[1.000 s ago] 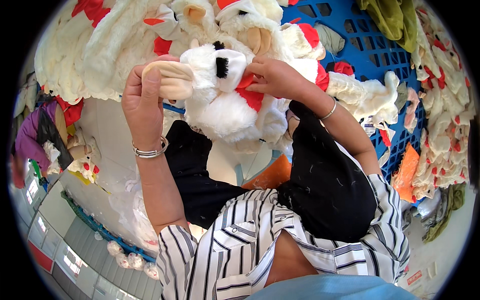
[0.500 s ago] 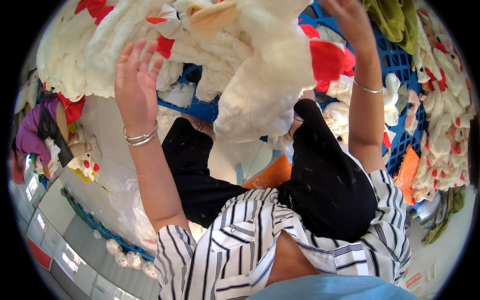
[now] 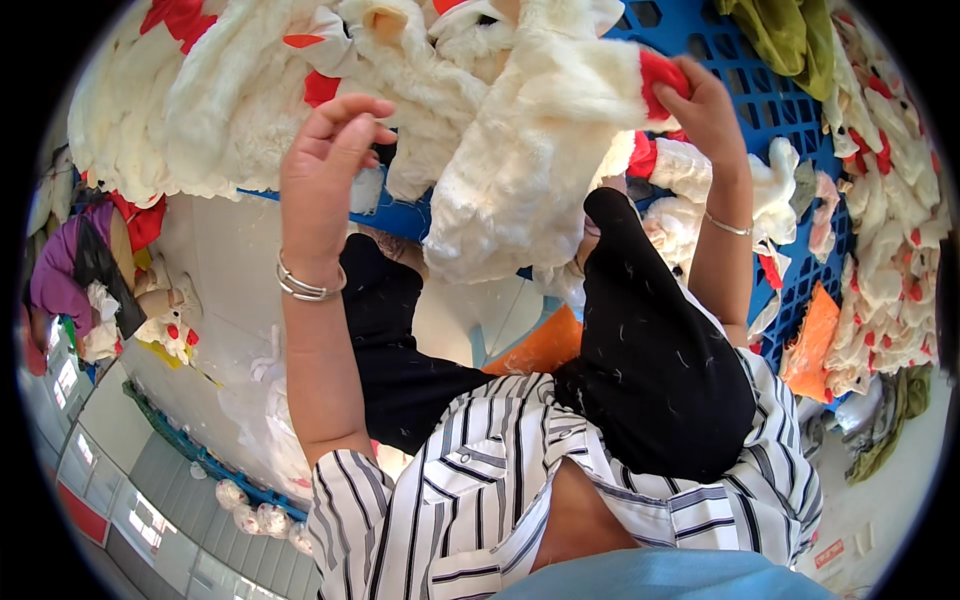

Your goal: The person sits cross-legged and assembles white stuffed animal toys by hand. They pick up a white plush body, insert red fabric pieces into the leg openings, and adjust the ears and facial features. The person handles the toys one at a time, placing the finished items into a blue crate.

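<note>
A white, unstuffed plush toy skin [image 3: 530, 160] lies draped in front of my knees, over the edge of a blue plastic crate [image 3: 780, 110]. Its limb on the right ends in a red tip [image 3: 655, 80], which my right hand [image 3: 708, 112] pinches between thumb and fingers. My left hand [image 3: 325, 160] hovers to the left of this skin, fingers loosely bent and apart, with nothing in it. Behind that hand several more white plush skins [image 3: 230, 110] with red parts are heaped.
More white plush pieces [image 3: 885, 270] pile up at the far right. Olive cloth [image 3: 785, 40] hangs over the crate's far corner. An orange sheet [image 3: 812, 345] stands by the crate. At the left another person in purple [image 3: 65, 265] sits near plush pieces. Clear plastic [image 3: 265, 400] lies on the floor.
My right hand has come down and closed on the skin's red tip. My left hand has shifted right, its fingers now more bent. The plush skin has settled lower and flatter.
</note>
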`<state>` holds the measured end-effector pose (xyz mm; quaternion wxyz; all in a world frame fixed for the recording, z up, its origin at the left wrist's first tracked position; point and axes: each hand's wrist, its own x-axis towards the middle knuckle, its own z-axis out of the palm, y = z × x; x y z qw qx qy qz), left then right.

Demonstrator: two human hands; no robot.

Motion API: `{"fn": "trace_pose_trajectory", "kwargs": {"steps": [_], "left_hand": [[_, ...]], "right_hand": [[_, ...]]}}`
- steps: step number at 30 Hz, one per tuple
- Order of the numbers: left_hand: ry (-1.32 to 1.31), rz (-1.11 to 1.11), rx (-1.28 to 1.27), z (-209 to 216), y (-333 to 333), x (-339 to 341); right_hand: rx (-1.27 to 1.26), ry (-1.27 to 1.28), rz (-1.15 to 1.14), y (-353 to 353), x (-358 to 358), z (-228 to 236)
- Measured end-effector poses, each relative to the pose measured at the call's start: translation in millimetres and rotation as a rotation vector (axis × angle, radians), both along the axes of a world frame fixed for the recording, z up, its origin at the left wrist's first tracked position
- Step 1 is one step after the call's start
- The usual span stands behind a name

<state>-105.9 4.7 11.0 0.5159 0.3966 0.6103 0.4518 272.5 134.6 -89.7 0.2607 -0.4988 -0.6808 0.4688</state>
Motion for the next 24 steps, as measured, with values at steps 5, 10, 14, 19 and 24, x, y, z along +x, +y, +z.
{"fn": "trace_pose_trajectory", "kwargs": {"steps": [5, 10, 14, 19, 24], "left_hand": [[0.086, -0.126, 0.201, 13.9, -2.5, 59.0], [0.191, -0.324, 0.267, 0.6, -0.9, 65.0], [0.032, -0.133, 0.181, 0.2, -3.1, 52.6], [0.014, -0.013, 0.302, -1.0, 3.1, 51.8], [0.077, -0.283, 0.163, 13.2, -5.5, 54.2]], "right_hand": [[0.29, 0.253, 0.209, -29.6, -80.4, 92.9], [0.351, 0.388, 0.364, -44.0, -127.2, 100.5], [0.229, 0.397, 0.251, -43.6, -121.0, 99.7], [0.188, 0.331, 0.319, -45.8, -113.2, 82.1], [0.14, 0.449, 0.405, -57.4, -126.5, 87.1]]}}
